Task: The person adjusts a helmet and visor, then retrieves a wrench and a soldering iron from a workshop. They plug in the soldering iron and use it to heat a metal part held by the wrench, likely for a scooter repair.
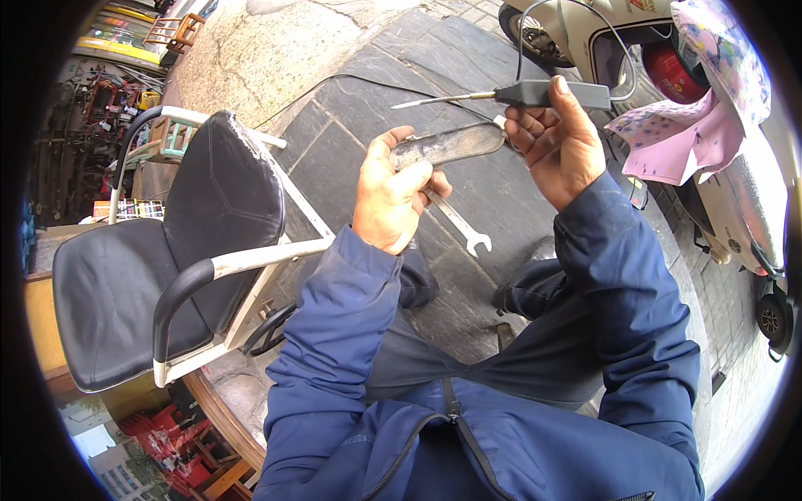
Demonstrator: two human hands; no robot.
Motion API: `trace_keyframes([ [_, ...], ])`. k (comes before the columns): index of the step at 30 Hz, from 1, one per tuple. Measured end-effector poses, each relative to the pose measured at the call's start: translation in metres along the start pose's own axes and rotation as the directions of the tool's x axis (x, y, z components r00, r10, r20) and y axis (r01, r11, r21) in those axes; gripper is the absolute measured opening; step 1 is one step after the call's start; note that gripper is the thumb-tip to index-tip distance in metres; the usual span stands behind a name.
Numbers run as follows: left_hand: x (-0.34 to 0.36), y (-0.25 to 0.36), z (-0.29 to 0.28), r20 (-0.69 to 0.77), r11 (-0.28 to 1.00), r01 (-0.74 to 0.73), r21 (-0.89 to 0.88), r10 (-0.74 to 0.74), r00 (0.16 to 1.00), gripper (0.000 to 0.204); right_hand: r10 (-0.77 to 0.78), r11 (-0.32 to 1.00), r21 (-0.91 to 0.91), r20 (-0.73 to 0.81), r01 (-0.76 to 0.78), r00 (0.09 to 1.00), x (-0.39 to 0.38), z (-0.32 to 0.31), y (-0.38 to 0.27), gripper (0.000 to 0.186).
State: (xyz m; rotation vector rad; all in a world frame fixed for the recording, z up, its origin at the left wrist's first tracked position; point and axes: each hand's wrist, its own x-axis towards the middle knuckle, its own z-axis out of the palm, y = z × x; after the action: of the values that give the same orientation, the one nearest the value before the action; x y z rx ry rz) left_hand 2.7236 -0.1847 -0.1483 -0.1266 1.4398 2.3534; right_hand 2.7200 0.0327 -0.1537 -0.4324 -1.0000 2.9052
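My left hand [391, 196] is closed round one end of a long, flat, dusty dark piece with a rounded end [455, 146]. Its kind is not clear. From below the same hand an open-ended wrench [459, 220] points down to the right; I cannot tell whether the fingers hold it or it lies on the paving. In my right hand [564, 146] is a soldering-iron-like tool [551, 94], with a grey boxy handle, a brass-coloured collar and a slim pointed metal tip aimed left above the flat piece. A cable leaves the handle's right end. The right fingertips are close to the flat piece's rounded end.
A black padded chair [225, 179] with pale metal arms lies tipped at the left. At the right stand a scooter [576, 29] and a pink floral cover [685, 138]. A dark cable [368, 78] crosses the slate paving [334, 138]. Metal clutter [100, 108] fills the upper left.
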Motion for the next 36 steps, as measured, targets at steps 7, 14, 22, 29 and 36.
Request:
trace_keyframes([
  [7, -0.001, 0.003, 0.003, 0.006, 0.992, -0.067, 0.108, 0.067, 0.998, 0.051, -0.05, 0.998, -0.037, -0.013, 0.05, 0.999, 0.003, -0.004, -0.004, 0.034],
  [14, -0.003, 0.008, 0.002, -0.029, 0.973, -0.132, 0.189, 0.14, 0.99, 0.048, -0.131, 0.977, -0.157, 0.08, 0.142, 0.988, -0.001, -0.004, -0.017, 0.037],
  [22, -0.005, 0.01, 0.004, -0.045, 0.971, -0.135, 0.199, 0.146, 0.988, 0.048, -0.119, 0.975, -0.173, 0.123, 0.139, 0.985, -0.002, -0.004, -0.015, 0.037],
  [29, -0.005, 0.01, 0.005, -0.059, 0.969, -0.125, 0.211, 0.141, 0.988, 0.046, -0.129, 0.973, -0.172, 0.138, 0.152, 0.982, -0.001, -0.006, -0.012, 0.038],
  [36, -0.004, 0.009, 0.004, -0.061, 0.967, -0.137, 0.216, 0.153, 0.986, 0.045, -0.121, 0.973, -0.177, 0.145, 0.146, 0.982, -0.001, -0.006, -0.011, 0.037],
])
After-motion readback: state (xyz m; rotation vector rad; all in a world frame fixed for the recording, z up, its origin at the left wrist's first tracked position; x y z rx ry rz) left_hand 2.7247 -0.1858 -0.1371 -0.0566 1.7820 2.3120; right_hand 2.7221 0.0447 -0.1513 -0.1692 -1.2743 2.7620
